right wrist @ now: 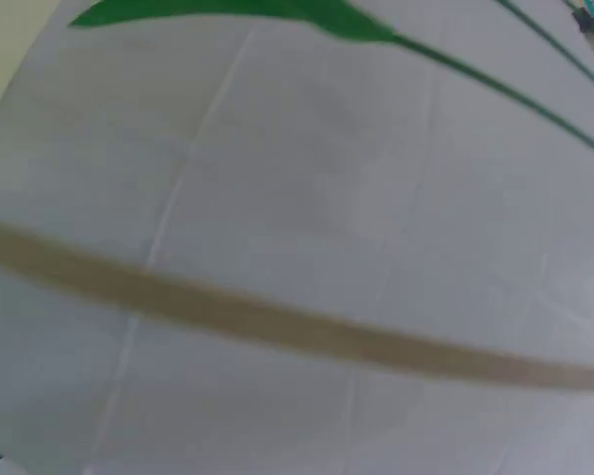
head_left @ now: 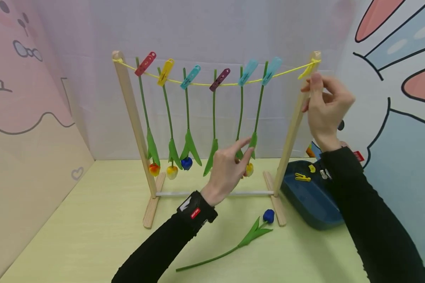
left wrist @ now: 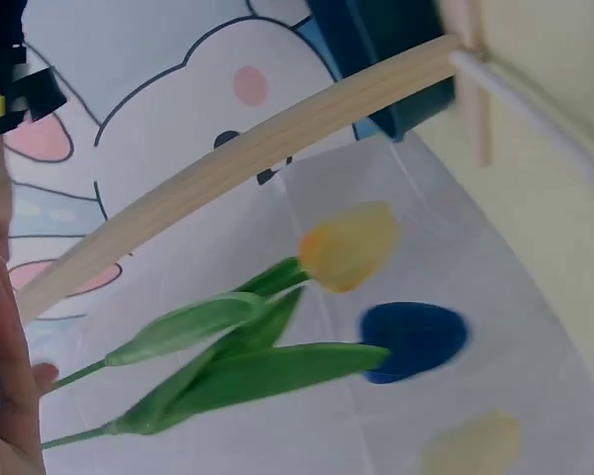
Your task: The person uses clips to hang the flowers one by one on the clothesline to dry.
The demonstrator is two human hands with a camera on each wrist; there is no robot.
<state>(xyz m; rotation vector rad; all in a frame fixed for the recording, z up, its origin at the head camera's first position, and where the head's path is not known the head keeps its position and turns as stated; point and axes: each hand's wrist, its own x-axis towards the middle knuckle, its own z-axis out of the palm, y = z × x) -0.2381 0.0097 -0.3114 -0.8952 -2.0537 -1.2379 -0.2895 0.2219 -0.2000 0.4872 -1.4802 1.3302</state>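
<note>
Several tulips hang head down from a yellow line (head_left: 290,71), each clipped by a clothespin. A light blue clothespin (head_left: 272,70) holds the rightmost green stem (head_left: 259,106). My left hand (head_left: 226,169) is beside that tulip's leaf (head_left: 254,142), thumb and index finger apart; whether they touch it is unclear. In the left wrist view, a yellow tulip head (left wrist: 348,247) and a blue one (left wrist: 414,341) hang past the fingers. My right hand (head_left: 327,106) is at the right post's top, loosely curled, with nothing visible in it. A blue tulip (head_left: 268,216) lies on the table.
The line spans a wooden frame with left post (head_left: 134,125) and right post (head_left: 293,137), joined low by a white bar (head_left: 251,193). Right of it stands a dark blue basin (head_left: 313,214) containing a yellow clothespin (head_left: 302,177) and other small pieces.
</note>
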